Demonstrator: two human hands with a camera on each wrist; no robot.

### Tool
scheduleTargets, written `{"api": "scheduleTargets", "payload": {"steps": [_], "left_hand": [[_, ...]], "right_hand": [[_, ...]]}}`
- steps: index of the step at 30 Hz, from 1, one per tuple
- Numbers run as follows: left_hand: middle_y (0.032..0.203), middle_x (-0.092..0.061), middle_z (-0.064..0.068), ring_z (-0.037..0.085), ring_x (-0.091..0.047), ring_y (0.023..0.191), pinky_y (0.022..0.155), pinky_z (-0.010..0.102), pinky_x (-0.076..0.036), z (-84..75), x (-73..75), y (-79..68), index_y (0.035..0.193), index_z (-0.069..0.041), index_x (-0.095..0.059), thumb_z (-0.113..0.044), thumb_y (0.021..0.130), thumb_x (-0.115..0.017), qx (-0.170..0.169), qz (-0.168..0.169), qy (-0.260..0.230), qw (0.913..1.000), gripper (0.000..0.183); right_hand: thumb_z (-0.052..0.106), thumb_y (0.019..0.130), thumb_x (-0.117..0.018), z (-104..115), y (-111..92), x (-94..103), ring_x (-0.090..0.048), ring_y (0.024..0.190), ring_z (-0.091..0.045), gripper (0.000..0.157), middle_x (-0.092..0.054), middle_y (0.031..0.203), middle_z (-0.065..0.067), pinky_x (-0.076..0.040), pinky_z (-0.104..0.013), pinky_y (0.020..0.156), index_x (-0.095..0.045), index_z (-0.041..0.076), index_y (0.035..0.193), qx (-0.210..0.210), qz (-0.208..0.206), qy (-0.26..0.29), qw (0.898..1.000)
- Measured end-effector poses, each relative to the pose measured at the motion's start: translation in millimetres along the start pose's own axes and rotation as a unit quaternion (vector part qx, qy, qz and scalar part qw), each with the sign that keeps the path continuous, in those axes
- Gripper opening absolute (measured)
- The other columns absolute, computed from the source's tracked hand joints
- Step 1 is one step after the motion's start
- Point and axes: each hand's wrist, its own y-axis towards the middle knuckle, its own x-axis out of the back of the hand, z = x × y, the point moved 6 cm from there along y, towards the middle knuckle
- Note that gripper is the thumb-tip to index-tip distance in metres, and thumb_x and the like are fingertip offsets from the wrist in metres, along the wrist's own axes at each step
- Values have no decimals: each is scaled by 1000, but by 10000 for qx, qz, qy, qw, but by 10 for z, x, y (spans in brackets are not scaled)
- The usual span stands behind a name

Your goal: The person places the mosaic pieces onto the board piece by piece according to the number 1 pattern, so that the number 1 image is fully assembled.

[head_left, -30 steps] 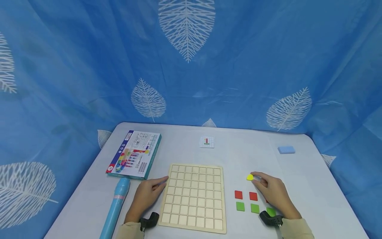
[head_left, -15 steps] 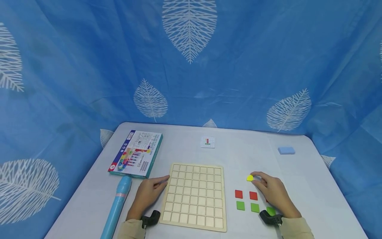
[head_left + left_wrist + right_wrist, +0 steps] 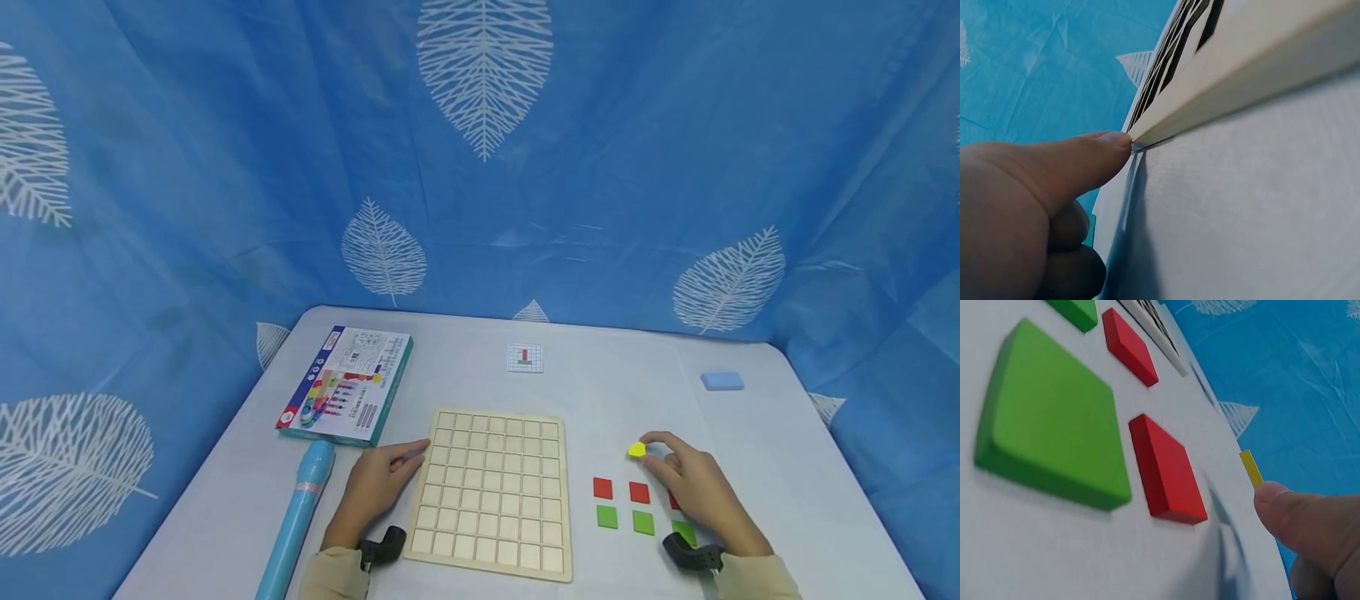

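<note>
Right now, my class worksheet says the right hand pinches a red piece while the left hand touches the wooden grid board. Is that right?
Not quite: the right hand pinches a yellow piece, not a red one, as the head view shows. The left hand does touch the wooden grid board.

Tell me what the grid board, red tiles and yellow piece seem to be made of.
Grid board: probably wood, matte and seemingly unpainted, going by its pale tan colour.
Red tiles: painted wood or plastic, smooth with little shine; the even colour across faces and edges leaves it open.
Yellow piece: perhaps the same, thin and evenly coloured; too little shows to settle its finish.
</note>
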Motion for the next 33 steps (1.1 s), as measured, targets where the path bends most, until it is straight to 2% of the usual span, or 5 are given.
{"api": "scheduleTargets", "payload": {"steps": [6, 12, 20, 26, 33], "left_hand": [[53, -41, -10, 7, -48, 59, 67, 29, -43, 7, -6, 1, 126, -26, -74, -27, 97, -73, -59, -26, -23, 10000, 29], [52, -38, -9, 10, -39, 53, 58, 28, -38, 22, -8, -19, 126, -27, -75, -27, 97, -72, -54, -15, -101, 9999, 29], [63, -58, -11, 6, -60, 81, 82, 38, -51, 2, 5, -22, 126, -25, -74, -27, 98, -71, -235, -63, -55, 9997, 29], [54, -42, -10, 8, -47, 60, 66, 29, -43, 5, -2, -9, 127, -26, -74, -27, 97, -72, -169, -16, -27, 9999, 29], [54, -41, -10, 9, -45, 57, 64, 28, -41, 22, -15, -12, 126, -27, -74, -27, 97, -72, -96, -26, -72, 9999, 29]], "right_hand": [[23, 99, -69, 125, -24, 12, -43, 47, -16, 37, -45, 59, 2, -34, -27, 47, -59, 16, 134, 228, -97, -13, 9997], [22, 97, -72, 272, -18, 24, -37, 49, -15, 37, -40, 58, 2, -34, -27, 49, -61, 16, 133, 371, -259, -34, 9990], [19, 97, -73, 485, 44, 47, -30, 46, -11, 33, -36, 55, 5, -32, -27, 46, -64, 14, 128, 875, -488, -111, 9949], [20, 96, -74, 638, 98, 20, -30, 44, -11, 34, -36, 55, 5, -32, -27, 43, -64, 15, 128, 1010, -539, 13, 9934], [19, 93, -77, 835, 117, -119, -28, 44, -9, 33, -36, 54, 7, -28, -27, 43, -68, 15, 125, 1193, -768, 135, 9898]]}}
